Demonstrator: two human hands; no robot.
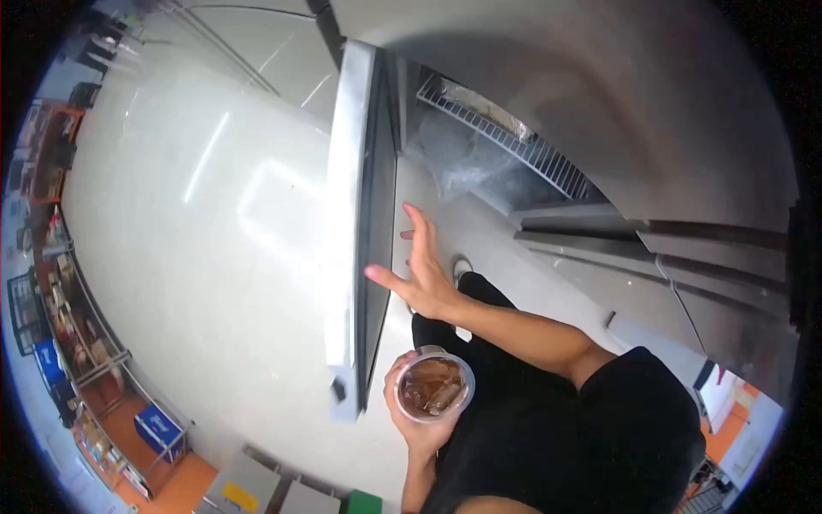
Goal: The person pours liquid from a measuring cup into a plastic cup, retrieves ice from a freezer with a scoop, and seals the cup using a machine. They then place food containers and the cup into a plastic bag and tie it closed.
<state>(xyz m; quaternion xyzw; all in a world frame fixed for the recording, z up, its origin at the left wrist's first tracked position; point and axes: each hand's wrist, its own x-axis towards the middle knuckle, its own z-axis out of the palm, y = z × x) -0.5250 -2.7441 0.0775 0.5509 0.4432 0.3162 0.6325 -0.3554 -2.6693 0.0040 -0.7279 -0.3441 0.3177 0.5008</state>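
Note:
My left hand [411, 433] is wrapped round a clear round plastic cup [470, 383], held in front of my body. Brown liquid with several chunky pieces [432, 385] fills it, seen from above through the open top or a clear lid. My right hand [419, 274] reaches forward with its fingers spread and nothing in them. Its thumb overlaps the inner side of a swung-out steel door [344, 214] in this view. Behind the fingers lies the opening of the steel cabinet [582, 94], where a wire shelf [505, 137] and clear plastic wrapping [471, 158] show.
More steel doors or drawers [599, 257] line the right side, below the opening. Shelves with assorted goods [86, 343] and a blue box [160, 431] stand at the far left. Grey bins [240, 484] and a green one [365, 502] stand at the bottom. Pale shiny floor [214, 214] spreads left of the door.

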